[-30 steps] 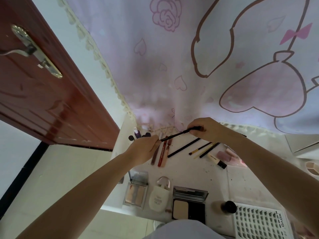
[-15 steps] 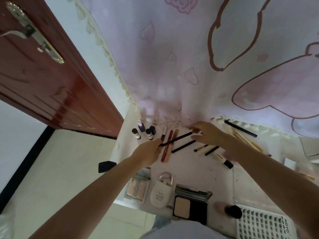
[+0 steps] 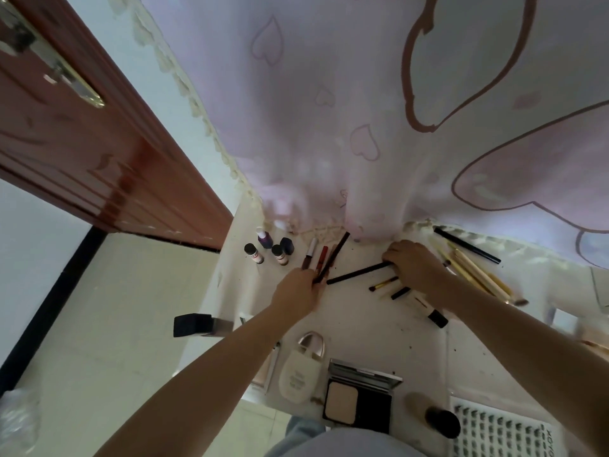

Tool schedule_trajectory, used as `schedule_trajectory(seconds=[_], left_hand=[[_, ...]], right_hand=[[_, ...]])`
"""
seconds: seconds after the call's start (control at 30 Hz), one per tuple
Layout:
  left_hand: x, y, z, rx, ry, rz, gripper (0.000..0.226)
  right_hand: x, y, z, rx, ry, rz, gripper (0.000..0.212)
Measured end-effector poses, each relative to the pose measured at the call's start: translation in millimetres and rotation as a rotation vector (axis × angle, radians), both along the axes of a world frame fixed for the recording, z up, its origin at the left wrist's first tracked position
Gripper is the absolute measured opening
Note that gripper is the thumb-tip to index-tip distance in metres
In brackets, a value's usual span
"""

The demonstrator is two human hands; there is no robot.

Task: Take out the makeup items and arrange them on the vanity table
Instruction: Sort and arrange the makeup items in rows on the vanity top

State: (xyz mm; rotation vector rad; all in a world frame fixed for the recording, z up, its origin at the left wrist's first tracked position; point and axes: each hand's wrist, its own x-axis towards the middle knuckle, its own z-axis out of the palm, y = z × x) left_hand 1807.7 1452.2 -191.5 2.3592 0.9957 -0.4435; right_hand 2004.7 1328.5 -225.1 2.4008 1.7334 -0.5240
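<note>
Left hand (image 3: pixel 298 289) pinches the near end of a long dark slim pencil (image 3: pixel 333 255), which angles up toward the pink heart-print curtain (image 3: pixel 313 127) and lies alongside the red and brown lip pencils (image 3: pixel 316 258) on the white bench (image 3: pixel 362 324). Right hand (image 3: pixel 413 263) has fingers curled down over the far end of a second black slim pencil (image 3: pixel 357 273) lying flat on the bench; looks like a grip, fingertips partly hidden.

Near the right hand: short gold-handled brush (image 3: pixel 382 284), short black stick (image 3: pixel 400 292), white tube with black cap (image 3: pixel 430 310). Right of it: bundle of cream-handled brushes (image 3: pixel 474 272) and a long black liner (image 3: pixel 466 244) by the curtain hem.

Back left of the bench: four small bottles (image 3: pixel 268 247) standing upright.

Near edge: white rounded cushion compact (image 3: pixel 300 374), open black powder compact with mirror (image 3: pixel 357 402), black round-capped jar (image 3: pixel 441 422), white lash tray (image 3: pixel 501 433). Red-brown door (image 3: pixel 99 143) at left.
</note>
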Motion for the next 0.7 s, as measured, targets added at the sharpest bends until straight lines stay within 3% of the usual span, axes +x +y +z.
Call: schedule_trajectory(seconds=[0.33, 0.57, 0.7], left_hand=[[22, -28, -17, 0.096, 0.252, -0.083, 0.028], [25, -28, -17, 0.125, 0.257, -0.066, 0.03], [18, -28, -4, 0.16, 0.146, -0.055, 0.027]], right_hand=[[21, -47, 21, 0.103, 0.02, -0.037, 0.033], [18, -62, 25, 0.292, -0.041, 0.021, 0.022], [10, -58, 39, 0.178, -0.033, 0.089, 0.025]])
